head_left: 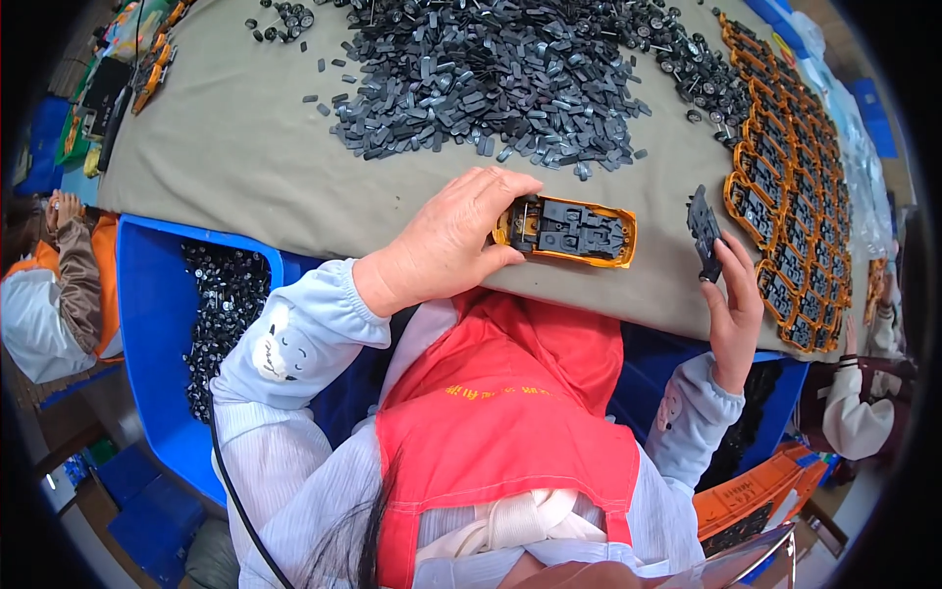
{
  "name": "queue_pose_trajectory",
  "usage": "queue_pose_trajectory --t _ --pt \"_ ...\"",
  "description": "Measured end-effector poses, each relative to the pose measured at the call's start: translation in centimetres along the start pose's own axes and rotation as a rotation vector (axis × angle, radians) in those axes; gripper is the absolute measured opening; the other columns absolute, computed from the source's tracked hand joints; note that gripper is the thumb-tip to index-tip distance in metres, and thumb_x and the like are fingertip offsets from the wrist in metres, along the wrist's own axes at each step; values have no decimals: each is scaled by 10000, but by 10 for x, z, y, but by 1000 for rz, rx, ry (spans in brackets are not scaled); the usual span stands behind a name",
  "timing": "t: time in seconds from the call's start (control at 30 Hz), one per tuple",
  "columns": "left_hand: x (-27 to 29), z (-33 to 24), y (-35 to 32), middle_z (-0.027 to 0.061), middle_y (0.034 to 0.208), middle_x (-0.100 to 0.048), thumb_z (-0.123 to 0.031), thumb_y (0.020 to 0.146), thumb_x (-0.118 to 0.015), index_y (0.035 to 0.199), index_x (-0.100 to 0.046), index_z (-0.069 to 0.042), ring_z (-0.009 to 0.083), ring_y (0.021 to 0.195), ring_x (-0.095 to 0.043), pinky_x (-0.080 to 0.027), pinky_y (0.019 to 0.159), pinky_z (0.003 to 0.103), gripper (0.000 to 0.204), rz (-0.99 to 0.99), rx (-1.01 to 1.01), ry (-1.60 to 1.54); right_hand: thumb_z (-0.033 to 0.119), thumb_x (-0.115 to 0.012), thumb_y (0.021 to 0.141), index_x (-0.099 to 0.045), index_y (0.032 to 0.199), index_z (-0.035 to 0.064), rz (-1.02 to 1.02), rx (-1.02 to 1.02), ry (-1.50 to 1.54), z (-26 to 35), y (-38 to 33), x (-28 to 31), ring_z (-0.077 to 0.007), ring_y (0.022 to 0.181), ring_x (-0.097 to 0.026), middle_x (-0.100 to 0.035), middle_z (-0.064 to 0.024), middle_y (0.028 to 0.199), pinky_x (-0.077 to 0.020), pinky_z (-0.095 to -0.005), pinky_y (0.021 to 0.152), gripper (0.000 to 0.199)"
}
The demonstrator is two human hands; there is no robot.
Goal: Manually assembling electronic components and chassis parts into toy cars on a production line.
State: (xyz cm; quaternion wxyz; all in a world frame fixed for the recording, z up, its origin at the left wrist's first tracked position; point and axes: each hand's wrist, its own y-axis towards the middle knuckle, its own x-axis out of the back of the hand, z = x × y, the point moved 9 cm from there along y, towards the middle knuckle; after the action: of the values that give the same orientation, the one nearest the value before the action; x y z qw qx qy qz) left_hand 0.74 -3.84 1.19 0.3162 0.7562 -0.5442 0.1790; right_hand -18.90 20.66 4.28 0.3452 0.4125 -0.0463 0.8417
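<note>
An upturned yellow toy car body with black parts inside lies near the table's front edge. My left hand grips its left end, the thumb on the near side and the fingers over the far side. To the right, my right hand pinches a flat black toy car chassis plate upright between thumb and fingers, apart from the car body. Beyond my hands spreads a large heap of small black plastic pieces.
Rows of upturned yellow car bodies cover the table's right side. Black wheels on axles lie beside them. A blue bin with small black parts stands at my left, an orange crate at lower right. Other people sit at both sides.
</note>
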Motion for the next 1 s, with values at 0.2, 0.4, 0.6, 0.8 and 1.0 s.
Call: queue_pose_trajectory --t 0.2,0.4,0.6,0.8,1.0 --pt "2 6 -7 152 1181 -587 -28 671 -829 1411 -414 -86 374 1073 -566 -460 941 452 851 -61 32 -81 -90 -666 726 -645 1290 114 372 284 -221 109 35 -60 -378 1231 -552 -525 -196 1389 -453 -416 1022 601" --pt "-1 6 -5 164 1175 -586 -59 677 -828 1457 -365 -72 379 1064 -567 -461 931 460 908 -82 -23 -75 -33 -701 723 -654 1250 111 449 364 -387 136 42 -91 -395 1155 -565 -548 -191 1328 -477 -447 965 548" --pt "-1 10 -7 175 1176 -584 -68 679 -819 1462 -356 -56 391 1063 -563 -462 926 472 909 -83 -10 -53 5 -717 727 -659 1232 111 498 433 -400 144 49 -98 -388 1121 -574 -552 -184 1315 -482 -454 941 519" --pt "0 9 -4 170 1161 -584 -68 679 -810 1379 -443 -69 390 1050 -564 -465 919 470 790 -110 -3 -71 32 -736 725 -659 1238 115 551 405 -342 130 50 -106 -392 1131 -571 -553 -185 1318 -476 -460 955 525" --pt "2 2 -2 151 1152 -587 -56 674 -802 1142 -585 -80 357 1039 -572 -478 905 445 516 -92 -81 -43 96 -768 778 -645 1232 62 505 415 -88 119 56 -103 -333 1092 -610 -584 -183 1293 -515 -425 880 472"
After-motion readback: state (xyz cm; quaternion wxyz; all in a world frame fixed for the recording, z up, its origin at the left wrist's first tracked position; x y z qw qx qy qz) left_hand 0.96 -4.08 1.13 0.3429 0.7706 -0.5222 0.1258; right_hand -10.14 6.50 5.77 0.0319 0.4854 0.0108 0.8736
